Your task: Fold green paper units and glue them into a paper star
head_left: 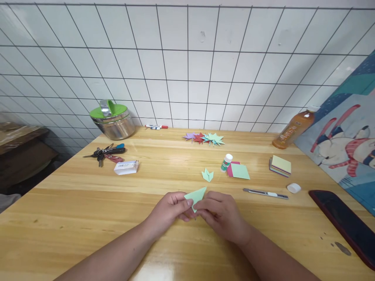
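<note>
A pale green piece of folded paper (197,196) with a pointed outline is held between my two hands, just above the wooden table. My left hand (172,207) pinches its left side, thumb on top and fingers beneath. On the lower right edge, my right hand (221,212) closes its fingertips on the paper; those fingertips partly hide it. Just beyond the hands lies a small folded green paper piece (208,175) with several points. A glue stick (226,163) with a white cap stands to its right, beside green and pink paper squares (240,171).
Folded paper stars (205,138) lie near the tiled wall. On the left are keys (109,152), a white box (126,167) and a green-lidded pot (117,121). To the right are a utility knife (266,193), a paper stack (280,166), a bottle (295,128) and a phone (342,226).
</note>
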Tool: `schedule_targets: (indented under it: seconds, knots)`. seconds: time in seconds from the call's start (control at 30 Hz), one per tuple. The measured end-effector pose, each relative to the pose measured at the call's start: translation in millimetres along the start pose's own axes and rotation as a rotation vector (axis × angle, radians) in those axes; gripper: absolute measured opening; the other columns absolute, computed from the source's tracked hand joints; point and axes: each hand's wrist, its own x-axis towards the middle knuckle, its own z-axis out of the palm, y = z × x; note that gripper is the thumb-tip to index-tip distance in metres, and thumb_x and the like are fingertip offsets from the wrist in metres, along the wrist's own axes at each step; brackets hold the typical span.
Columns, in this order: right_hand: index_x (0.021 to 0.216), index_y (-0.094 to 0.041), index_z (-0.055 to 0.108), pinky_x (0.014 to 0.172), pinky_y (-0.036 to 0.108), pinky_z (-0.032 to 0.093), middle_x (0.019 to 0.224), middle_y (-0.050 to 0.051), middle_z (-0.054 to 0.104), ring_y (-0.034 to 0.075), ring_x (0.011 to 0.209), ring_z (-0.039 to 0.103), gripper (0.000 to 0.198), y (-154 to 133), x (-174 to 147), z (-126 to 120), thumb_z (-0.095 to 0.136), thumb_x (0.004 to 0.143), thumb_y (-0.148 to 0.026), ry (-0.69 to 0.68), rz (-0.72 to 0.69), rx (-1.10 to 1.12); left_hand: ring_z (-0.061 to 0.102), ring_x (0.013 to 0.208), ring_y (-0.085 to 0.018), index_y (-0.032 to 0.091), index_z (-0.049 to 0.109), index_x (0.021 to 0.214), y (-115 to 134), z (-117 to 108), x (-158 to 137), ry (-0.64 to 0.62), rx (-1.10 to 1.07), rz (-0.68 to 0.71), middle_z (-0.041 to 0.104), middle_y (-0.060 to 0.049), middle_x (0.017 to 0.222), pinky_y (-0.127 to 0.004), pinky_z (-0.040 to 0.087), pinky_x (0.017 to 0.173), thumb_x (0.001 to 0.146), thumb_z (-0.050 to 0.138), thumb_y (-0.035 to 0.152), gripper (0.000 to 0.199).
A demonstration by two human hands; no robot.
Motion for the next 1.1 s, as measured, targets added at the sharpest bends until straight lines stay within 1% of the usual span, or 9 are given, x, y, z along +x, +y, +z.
schedule_targets:
  seconds: [0.13,0.2,0.27,0.33,0.4,0.6,0.73,0.93,1.1]
  knots:
    - [0.078,-0.021,0.065,0.056,0.021,0.042,0.066,0.0,0.058,0.011,0.062,0.054,0.007,-2,3,6,0.057,0.078,-0.02,0.101,0.24,0.221,0.061,0.064,-0.014,0.012,0.068,0.079,4,3,-2,0.032,0.099,0.06,0.069,-0.006,0.069,-0.022,0.046,0.059,0.079,0.059,0.037,0.027]
    - [0.073,-0.019,0.062,0.053,0.021,0.043,0.069,0.001,0.058,0.011,0.062,0.055,0.006,-4,4,10,0.06,0.076,-0.024,0.16,0.385,0.378,0.06,0.064,-0.014,0.013,0.069,0.078,5,6,-3,0.069,0.197,0.122,0.069,-0.005,0.069,-0.021,0.045,0.06,0.08,0.059,0.036,0.025]
    - [0.071,-0.018,0.059,0.051,0.021,0.044,0.077,0.002,0.058,0.012,0.064,0.058,0.01,-6,6,14,0.061,0.075,-0.027,0.181,0.513,0.539,0.059,0.064,-0.014,0.015,0.071,0.077,7,9,-4,0.097,0.294,0.176,0.069,-0.004,0.068,-0.021,0.044,0.06,0.08,0.058,0.034,0.024]
    - [0.072,-0.018,0.057,0.051,0.022,0.045,0.077,0.002,0.059,0.013,0.065,0.059,0.012,-9,8,16,0.061,0.075,-0.029,0.193,0.602,0.652,0.058,0.063,-0.013,0.016,0.071,0.076,7,11,-5,0.098,0.345,0.21,0.069,-0.003,0.068,-0.021,0.043,0.06,0.08,0.057,0.033,0.023]
    - [0.07,-0.018,0.055,0.051,0.022,0.046,0.07,0.001,0.058,0.013,0.064,0.058,0.013,-11,8,16,0.062,0.073,-0.029,0.217,0.651,0.679,0.057,0.062,-0.013,0.017,0.071,0.076,8,13,-5,0.079,0.337,0.222,0.068,-0.002,0.068,-0.021,0.043,0.06,0.081,0.056,0.033,0.022]
    - [0.065,-0.017,0.054,0.052,0.024,0.046,0.065,0.0,0.057,0.014,0.062,0.055,0.015,-11,8,16,0.063,0.07,-0.027,0.254,0.693,0.6,0.058,0.065,-0.013,0.015,0.068,0.079,7,13,-1,0.005,0.18,0.138,0.067,-0.003,0.068,-0.02,0.044,0.06,0.081,0.057,0.034,0.023]
    - [0.065,-0.017,0.053,0.054,0.025,0.047,0.066,0.0,0.057,0.014,0.063,0.056,0.014,-13,9,18,0.063,0.07,-0.026,0.292,0.694,0.636,0.058,0.063,-0.013,0.013,0.068,0.078,8,15,-2,0.038,0.162,0.109,0.066,-0.003,0.066,-0.021,0.045,0.06,0.08,0.058,0.035,0.023]
    - [0.066,-0.018,0.05,0.053,0.025,0.049,0.069,0.0,0.058,0.014,0.062,0.06,0.016,-19,10,20,0.063,0.07,-0.025,0.347,0.659,0.745,0.057,0.059,-0.012,0.014,0.066,0.067,11,24,-4,0.149,0.193,0.186,0.063,-0.001,0.059,-0.02,0.046,0.059,0.076,0.06,0.033,0.022]
    - [0.072,-0.02,0.048,0.053,0.022,0.049,0.069,-0.002,0.058,0.012,0.062,0.059,0.016,-19,11,20,0.063,0.072,-0.025,0.356,0.626,0.744,0.058,0.057,-0.013,0.016,0.066,0.064,13,26,-5,0.199,0.241,0.195,0.064,0.0,0.058,-0.022,0.047,0.059,0.074,0.061,0.036,0.023]
